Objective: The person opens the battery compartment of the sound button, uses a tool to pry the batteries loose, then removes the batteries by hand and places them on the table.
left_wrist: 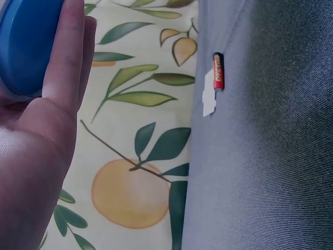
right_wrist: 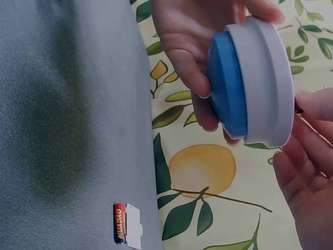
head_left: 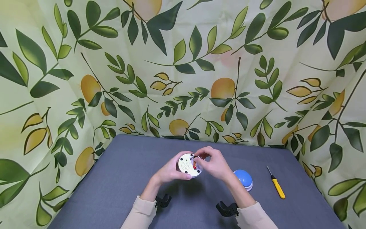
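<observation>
My left hand (head_left: 169, 170) grips a round white device (head_left: 186, 166) with a blue dome (right_wrist: 228, 86), its underside turned up toward the head camera. That underside has speaker holes, dark feet and an uncovered battery compartment with a red battery (head_left: 195, 165) inside. At the compartment, my right hand (head_left: 215, 163) pinches a small dark-ended battery (right_wrist: 298, 108), mostly hidden by the fingers. Another red and black battery (right_wrist: 119, 223) lies on the table beside a white battery cover (right_wrist: 134, 227), both seen in the wrist views.
A second blue-domed white device (head_left: 243, 178) stands on the grey table (head_left: 114, 190), right of the right forearm. Farther right lies a screwdriver (head_left: 278, 187) with a yellow handle. Leaf-and-fruit patterned cloth (head_left: 183, 79) hangs behind the table and along its sides.
</observation>
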{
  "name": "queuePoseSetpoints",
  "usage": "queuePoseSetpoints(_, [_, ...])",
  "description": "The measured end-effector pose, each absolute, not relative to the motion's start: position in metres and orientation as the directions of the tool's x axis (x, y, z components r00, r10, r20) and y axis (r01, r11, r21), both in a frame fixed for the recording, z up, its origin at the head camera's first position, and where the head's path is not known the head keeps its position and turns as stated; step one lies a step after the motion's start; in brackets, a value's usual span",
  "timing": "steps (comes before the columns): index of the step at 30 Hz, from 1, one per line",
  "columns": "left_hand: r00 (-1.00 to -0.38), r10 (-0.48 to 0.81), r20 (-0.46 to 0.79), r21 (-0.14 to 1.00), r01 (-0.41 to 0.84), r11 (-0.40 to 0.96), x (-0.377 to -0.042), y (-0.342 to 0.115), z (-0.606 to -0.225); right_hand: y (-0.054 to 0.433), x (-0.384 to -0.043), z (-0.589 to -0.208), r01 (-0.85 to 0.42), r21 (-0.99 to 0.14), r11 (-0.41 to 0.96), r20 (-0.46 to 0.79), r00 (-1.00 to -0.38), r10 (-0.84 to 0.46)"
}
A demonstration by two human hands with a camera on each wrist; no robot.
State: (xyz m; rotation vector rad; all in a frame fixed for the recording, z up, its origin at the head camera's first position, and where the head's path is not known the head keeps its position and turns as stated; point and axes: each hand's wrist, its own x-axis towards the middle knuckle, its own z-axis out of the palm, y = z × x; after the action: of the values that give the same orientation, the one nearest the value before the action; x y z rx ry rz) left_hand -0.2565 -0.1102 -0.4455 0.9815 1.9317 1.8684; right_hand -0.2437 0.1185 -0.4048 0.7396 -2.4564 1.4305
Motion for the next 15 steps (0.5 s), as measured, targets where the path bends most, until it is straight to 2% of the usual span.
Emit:
queuePoseSetpoints(5, [-0.747, 0.621, 0.238, 0.963, 0.264, -0.05, -0.256, -0.111, -0.445, 0.122, -0.242, -0.404, -0.474, -0.81, 0.347, 0.387, -0.875, -0.292])
queuePoseSetpoints(15, [-0.763, 0.599, 0.244, 0.962, 0.267, -0.053, -0.257, -0.115, -0.445, 0.135, -0.242, -0.41, -0.431, -0.861, 0.271, 0.339, -0.883, -0.325])
